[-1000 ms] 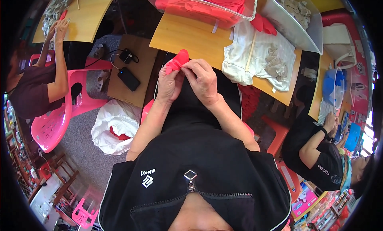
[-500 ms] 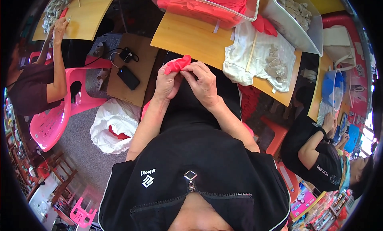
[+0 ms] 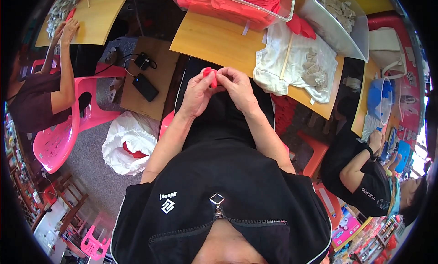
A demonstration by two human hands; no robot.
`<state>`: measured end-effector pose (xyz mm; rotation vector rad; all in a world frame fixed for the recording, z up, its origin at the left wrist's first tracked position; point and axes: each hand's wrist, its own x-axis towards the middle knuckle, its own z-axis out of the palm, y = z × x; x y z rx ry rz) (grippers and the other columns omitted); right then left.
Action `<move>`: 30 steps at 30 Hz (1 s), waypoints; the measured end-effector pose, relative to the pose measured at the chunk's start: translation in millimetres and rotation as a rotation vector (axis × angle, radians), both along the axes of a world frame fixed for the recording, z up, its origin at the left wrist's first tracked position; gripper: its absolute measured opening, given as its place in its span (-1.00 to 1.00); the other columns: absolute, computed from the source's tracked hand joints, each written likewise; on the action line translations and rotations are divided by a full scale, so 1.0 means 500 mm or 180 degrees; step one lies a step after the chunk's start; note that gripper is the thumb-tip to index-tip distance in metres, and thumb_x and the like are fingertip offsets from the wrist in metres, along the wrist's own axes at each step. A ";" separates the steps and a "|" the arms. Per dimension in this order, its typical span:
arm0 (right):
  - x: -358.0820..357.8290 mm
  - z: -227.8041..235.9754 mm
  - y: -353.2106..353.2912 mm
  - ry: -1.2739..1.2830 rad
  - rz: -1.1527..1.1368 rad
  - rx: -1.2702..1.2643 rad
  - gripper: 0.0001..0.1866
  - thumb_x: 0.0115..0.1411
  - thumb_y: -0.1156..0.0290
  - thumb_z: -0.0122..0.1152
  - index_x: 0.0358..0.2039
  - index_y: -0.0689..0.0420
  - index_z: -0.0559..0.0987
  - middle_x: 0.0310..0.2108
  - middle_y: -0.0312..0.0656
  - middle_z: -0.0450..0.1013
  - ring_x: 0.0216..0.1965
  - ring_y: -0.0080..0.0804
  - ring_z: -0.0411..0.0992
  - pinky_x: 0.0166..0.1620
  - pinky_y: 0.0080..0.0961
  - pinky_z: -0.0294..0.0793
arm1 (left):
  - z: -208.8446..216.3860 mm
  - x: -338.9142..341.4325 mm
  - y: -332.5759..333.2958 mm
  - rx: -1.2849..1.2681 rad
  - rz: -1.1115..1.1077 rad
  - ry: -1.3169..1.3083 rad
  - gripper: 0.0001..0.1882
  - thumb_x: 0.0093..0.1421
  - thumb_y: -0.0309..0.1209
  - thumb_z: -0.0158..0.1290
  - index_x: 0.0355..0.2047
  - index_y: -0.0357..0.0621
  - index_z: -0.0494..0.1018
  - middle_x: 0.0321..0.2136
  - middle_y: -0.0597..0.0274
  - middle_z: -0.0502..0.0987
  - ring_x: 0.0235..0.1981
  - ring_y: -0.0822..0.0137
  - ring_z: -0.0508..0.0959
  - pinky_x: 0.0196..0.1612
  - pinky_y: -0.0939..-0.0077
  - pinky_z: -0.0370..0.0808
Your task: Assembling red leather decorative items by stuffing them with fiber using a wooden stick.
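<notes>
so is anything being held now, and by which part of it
The left hand holds a small red piece, apparently by its left side, partly hidden. The right hand is at the piece's right edge; whether it grips cannot be told.

Crowded workroom with a speckled grey floor (image 3: 93,150).
A pink plastic chair (image 3: 54,143) stands at left, a second pink seat (image 3: 95,245) at lower left. One wooden table (image 3: 98,24) spans the upper left, another tabletop (image 3: 210,40) the top centre; bright light (image 3: 422,144) glares near the right edge.
</notes>
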<state>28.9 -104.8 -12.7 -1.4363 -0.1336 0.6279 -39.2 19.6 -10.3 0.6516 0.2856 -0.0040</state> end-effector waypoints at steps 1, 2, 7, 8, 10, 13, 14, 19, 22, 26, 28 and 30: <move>0.000 0.002 0.002 -0.0092 0.0181 -0.0157 -0.87 0.13 0.50 0.18 -0.31 0.28 0.54 -0.46 -0.22 0.48 -0.41 -0.50 0.48 -0.30 -0.64 0.46 | 0.005 0.002 -0.003 0.0002 0.0113 0.0280 -0.85 0.31 -0.34 -0.07 -0.29 -0.11 0.44 -0.34 0.37 0.48 -0.26 0.50 0.47 -0.12 0.38 0.49; -0.003 0.006 0.005 -0.0091 0.0175 -0.0157 -0.87 0.13 0.50 0.18 -0.31 0.28 0.54 -0.46 -0.22 0.48 -0.41 -0.50 0.48 -0.30 -0.64 0.46 | 0.003 0.005 -0.004 0.0002 0.0108 0.0281 -0.85 0.31 -0.34 -0.07 -0.29 -0.11 0.44 -0.34 0.37 0.48 -0.26 0.50 0.47 -0.12 0.38 0.49; -0.020 0.058 0.010 -0.1618 -0.0304 -0.0632 -0.85 0.12 0.53 0.19 -0.27 0.27 0.54 -0.41 -0.23 0.47 -0.41 -0.52 0.47 -0.30 -0.62 0.45 | 0.008 0.016 0.002 0.0048 0.0408 0.0588 -0.80 0.29 -0.26 -0.04 -0.25 -0.09 0.48 -0.31 0.35 0.52 -0.32 0.51 0.49 -0.22 0.49 0.46; -0.021 0.063 0.009 -0.1920 -0.0268 -0.0753 -0.85 0.10 0.53 0.20 -0.29 0.26 0.55 -0.47 -0.19 0.46 -0.45 -0.45 0.48 -0.34 -0.58 0.46 | 0.006 0.015 0.002 0.0047 0.0419 0.0590 -0.80 0.29 -0.26 -0.04 -0.25 -0.09 0.48 -0.31 0.35 0.52 -0.32 0.51 0.49 -0.22 0.49 0.46; -0.015 0.046 0.005 -0.2091 -0.0422 -0.0727 -0.86 0.10 0.52 0.21 -0.30 0.26 0.56 -0.48 -0.22 0.47 -0.47 -0.48 0.46 -0.36 -0.60 0.45 | 0.001 0.014 0.001 0.0180 0.0268 0.0501 -0.80 0.29 -0.27 -0.04 -0.22 -0.08 0.48 -0.29 0.34 0.53 -0.33 0.51 0.50 -0.21 0.49 0.46; 0.003 0.040 -0.006 -0.1603 -0.0741 -0.0514 -0.89 0.11 0.51 0.23 -0.34 0.26 0.57 -0.49 -0.27 0.49 -0.50 -0.57 0.43 -0.40 -0.64 0.42 | 0.022 0.011 0.001 0.0189 0.0197 0.0485 -0.73 0.29 -0.29 -0.04 -0.09 -0.16 0.45 -0.22 0.29 0.53 -0.25 0.48 0.52 -0.16 0.51 0.46; 0.011 0.039 -0.012 -0.0946 -0.0898 -0.0331 -0.90 0.12 0.50 0.23 -0.36 0.26 0.58 -0.49 -0.30 0.50 -0.50 -0.62 0.42 -0.42 -0.67 0.40 | 0.030 0.012 0.000 0.0174 0.0204 0.0496 -0.69 0.29 -0.31 -0.04 -0.03 -0.19 0.42 -0.20 0.27 0.53 -0.21 0.46 0.52 -0.14 0.51 0.47; 0.023 0.023 -0.030 0.0898 -0.0571 0.1131 -0.92 0.16 0.50 0.19 -0.32 0.20 0.55 -0.48 -0.32 0.48 -0.52 -0.68 0.33 -0.41 -0.75 0.31 | 0.025 0.027 0.004 0.0431 0.0337 0.0340 -0.69 0.29 -0.41 -0.05 0.01 -0.23 0.39 -0.16 0.21 0.52 -0.17 0.43 0.52 -0.09 0.48 0.47; 0.018 0.014 -0.028 0.1208 -0.0685 0.1415 -0.91 0.18 0.49 0.17 -0.30 0.20 0.55 -0.46 -0.34 0.48 -0.51 -0.68 0.32 -0.41 -0.75 0.31 | 0.025 0.029 0.001 0.0355 0.0098 0.0229 -0.72 0.25 -0.50 -0.01 -0.04 -0.26 0.42 -0.19 0.19 0.53 -0.20 0.43 0.53 -0.11 0.52 0.48; 0.012 0.001 -0.022 0.0600 -0.0722 0.0885 -0.90 0.19 0.49 0.16 -0.29 0.22 0.55 -0.44 -0.34 0.48 -0.49 -0.70 0.32 -0.40 -0.76 0.31 | 0.010 0.025 0.000 0.0582 0.0068 0.0080 -0.77 0.15 -0.59 0.09 -0.15 -0.29 0.47 -0.29 0.20 0.55 -0.30 0.46 0.55 -0.19 0.63 0.50; 0.006 0.004 -0.017 0.0159 -0.0684 0.0689 -0.90 0.19 0.51 0.14 -0.29 0.24 0.54 -0.43 -0.35 0.48 -0.46 -0.71 0.34 -0.37 -0.76 0.32 | 0.015 0.028 -0.002 0.0679 0.0140 0.0061 -0.78 0.13 -0.59 0.11 -0.18 -0.29 0.47 -0.31 0.22 0.56 -0.33 0.48 0.54 -0.21 0.64 0.50; 0.003 0.006 -0.013 -0.0007 -0.0706 0.0596 -0.90 0.19 0.52 0.13 -0.31 0.28 0.54 -0.45 -0.32 0.49 -0.42 -0.68 0.39 -0.33 -0.72 0.37 | 0.020 0.029 -0.006 0.0775 0.0213 0.0043 -0.79 0.12 -0.60 0.12 -0.20 -0.29 0.48 -0.34 0.24 0.56 -0.36 0.50 0.54 -0.23 0.66 0.50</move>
